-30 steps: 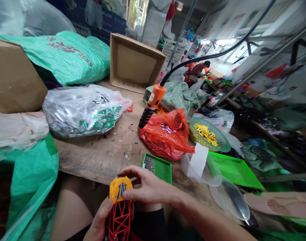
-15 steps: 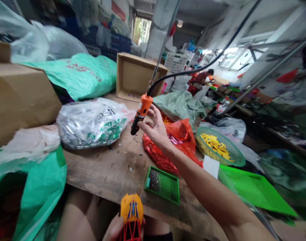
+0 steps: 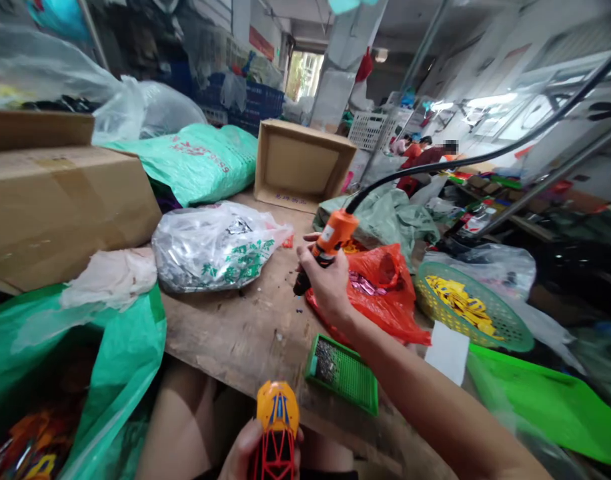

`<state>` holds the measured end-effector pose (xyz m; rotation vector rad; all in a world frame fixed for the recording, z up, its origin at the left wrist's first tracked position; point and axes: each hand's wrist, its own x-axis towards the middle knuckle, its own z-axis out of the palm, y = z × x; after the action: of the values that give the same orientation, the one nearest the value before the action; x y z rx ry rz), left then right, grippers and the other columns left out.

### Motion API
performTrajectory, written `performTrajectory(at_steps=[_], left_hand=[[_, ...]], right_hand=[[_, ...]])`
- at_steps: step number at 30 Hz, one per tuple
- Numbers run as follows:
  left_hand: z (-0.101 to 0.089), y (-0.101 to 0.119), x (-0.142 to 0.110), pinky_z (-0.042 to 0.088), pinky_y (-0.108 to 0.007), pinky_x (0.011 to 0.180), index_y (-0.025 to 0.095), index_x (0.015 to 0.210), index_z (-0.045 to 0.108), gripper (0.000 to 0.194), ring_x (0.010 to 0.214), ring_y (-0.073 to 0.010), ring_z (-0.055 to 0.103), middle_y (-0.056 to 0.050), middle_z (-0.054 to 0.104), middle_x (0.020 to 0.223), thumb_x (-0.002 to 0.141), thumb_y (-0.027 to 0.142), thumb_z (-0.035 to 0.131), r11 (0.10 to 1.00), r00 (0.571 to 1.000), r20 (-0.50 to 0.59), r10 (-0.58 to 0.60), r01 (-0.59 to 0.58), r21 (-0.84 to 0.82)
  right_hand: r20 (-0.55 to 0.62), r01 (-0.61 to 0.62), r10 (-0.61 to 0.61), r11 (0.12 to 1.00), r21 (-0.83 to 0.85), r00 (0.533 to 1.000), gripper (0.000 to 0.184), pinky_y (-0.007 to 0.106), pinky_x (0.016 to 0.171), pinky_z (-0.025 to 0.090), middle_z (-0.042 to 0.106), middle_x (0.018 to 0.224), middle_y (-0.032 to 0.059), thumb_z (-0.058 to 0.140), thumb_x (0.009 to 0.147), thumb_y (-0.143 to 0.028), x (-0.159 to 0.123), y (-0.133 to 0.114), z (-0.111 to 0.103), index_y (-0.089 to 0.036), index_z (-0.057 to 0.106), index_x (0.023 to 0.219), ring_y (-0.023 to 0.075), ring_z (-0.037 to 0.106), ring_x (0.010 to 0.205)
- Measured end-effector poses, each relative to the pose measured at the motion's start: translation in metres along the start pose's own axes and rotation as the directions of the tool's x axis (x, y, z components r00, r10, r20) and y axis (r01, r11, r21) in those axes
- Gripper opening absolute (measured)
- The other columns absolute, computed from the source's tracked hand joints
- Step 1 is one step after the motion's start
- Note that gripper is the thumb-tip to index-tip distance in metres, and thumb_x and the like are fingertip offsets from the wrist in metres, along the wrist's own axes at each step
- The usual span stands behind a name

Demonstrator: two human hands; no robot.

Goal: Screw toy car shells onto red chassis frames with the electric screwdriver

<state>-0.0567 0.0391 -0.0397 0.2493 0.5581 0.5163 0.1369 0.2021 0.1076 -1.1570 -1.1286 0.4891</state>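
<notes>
My right hand (image 3: 328, 273) is wrapped round an orange and black electric screwdriver (image 3: 337, 230), which hangs over the table by its black cable, tip slanting down to the left. Low in the view, my left hand (image 3: 245, 448) grips a yellow toy car (image 3: 278, 408) with a red lattice frame and blue markings. The car is above my lap, by the table's front edge. Between the two hands sits a small green tray (image 3: 370, 400) with dark little screws heaped at its left end. A red plastic bag (image 3: 385, 307) with shiny pink parts lies behind my right forearm.
A clear bag of silvery parts (image 3: 215, 250) rests on the wooden table (image 3: 225, 333). Cardboard boxes (image 3: 60, 207) stand left and back. To the right are a basket (image 3: 510, 333) of yellow parts and a bright green tray (image 3: 550, 407). An open green sack (image 3: 130, 373) is at lower left; people sit far off.
My right hand has closed round the screwdriver and drawn it slightly down and nearer. My left hand still holds the toy car. The whole view has shifted a little.
</notes>
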Motion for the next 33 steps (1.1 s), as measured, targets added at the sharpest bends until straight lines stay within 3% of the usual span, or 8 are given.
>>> performTrajectory(at_steps=[6,9,11,15,20,33], left_hand=[[0.013,-0.008,-0.01,0.055,-0.025,0.073,0.007,0.101,0.078,0.055,0.072,-0.0174,0.069,-0.011,0.076,0.08,0.081,0.058,0.078,0.984,0.991,-0.08,-0.111,0.098,-0.151],[0.02,-0.008,-0.01,0.056,-0.025,0.076,0.007,0.099,0.079,0.05,0.073,-0.0171,0.07,-0.011,0.076,0.082,0.085,0.055,0.076,0.98,0.984,-0.103,-0.146,0.129,-0.153],[0.022,-0.01,-0.009,0.056,-0.025,0.075,0.008,0.097,0.079,0.048,0.072,-0.0172,0.069,-0.011,0.077,0.081,0.087,0.055,0.073,0.983,0.985,-0.102,-0.14,0.126,-0.131],[0.024,-0.015,-0.005,0.056,-0.025,0.073,0.006,0.1,0.079,0.05,0.069,-0.0167,0.068,-0.01,0.076,0.078,0.086,0.054,0.074,0.986,0.987,-0.097,-0.125,0.112,-0.122],[0.022,-0.017,-0.005,0.054,-0.024,0.071,0.005,0.101,0.079,0.056,0.071,-0.0171,0.069,-0.011,0.076,0.079,0.082,0.057,0.077,0.983,0.983,-0.101,-0.153,0.141,-0.116],[0.017,-0.022,-0.002,0.053,-0.025,0.073,0.003,0.102,0.079,0.059,0.072,-0.0176,0.068,-0.012,0.074,0.079,0.085,0.059,0.071,0.986,0.987,-0.074,-0.145,0.138,-0.088]], right_hand=[[-0.029,-0.087,0.084,0.984,-0.153,0.996,0.017,0.031,0.063,0.055,0.066,0.07,-0.0019,0.076,0.079,-0.03,-0.053,-0.024,-0.07,-0.021,0.067,0.091,0.0152,0.065,0.062],[-0.038,-0.199,0.198,0.979,-0.038,0.98,0.017,0.031,0.057,0.055,0.058,0.058,-0.0065,0.072,0.086,-0.032,-0.079,-0.021,-0.091,-0.021,0.066,0.097,0.0139,0.059,0.051],[-0.05,-0.212,0.214,0.976,0.04,0.975,0.021,0.03,0.053,0.053,0.052,0.055,-0.0095,0.072,0.088,-0.034,-0.092,-0.015,-0.1,-0.022,0.064,0.104,0.0115,0.053,0.045],[-0.085,-0.217,0.221,0.975,0.058,0.972,0.031,0.025,0.047,0.046,0.053,0.06,-0.0089,0.078,0.086,-0.039,-0.108,-0.002,-0.106,-0.023,0.061,0.106,0.0097,0.05,0.045],[-0.131,-0.204,0.223,0.968,0.143,0.966,0.028,0.023,0.041,0.039,0.046,0.052,-0.0112,0.078,0.088,-0.04,-0.107,0.009,-0.103,-0.023,0.057,0.096,0.0081,0.043,0.039],[-0.122,-0.201,0.231,0.955,0.217,0.965,0.033,0.022,0.04,0.039,0.045,0.053,-0.0113,0.079,0.086,-0.044,-0.103,0.016,-0.099,-0.023,0.054,0.089,0.0068,0.041,0.039]])
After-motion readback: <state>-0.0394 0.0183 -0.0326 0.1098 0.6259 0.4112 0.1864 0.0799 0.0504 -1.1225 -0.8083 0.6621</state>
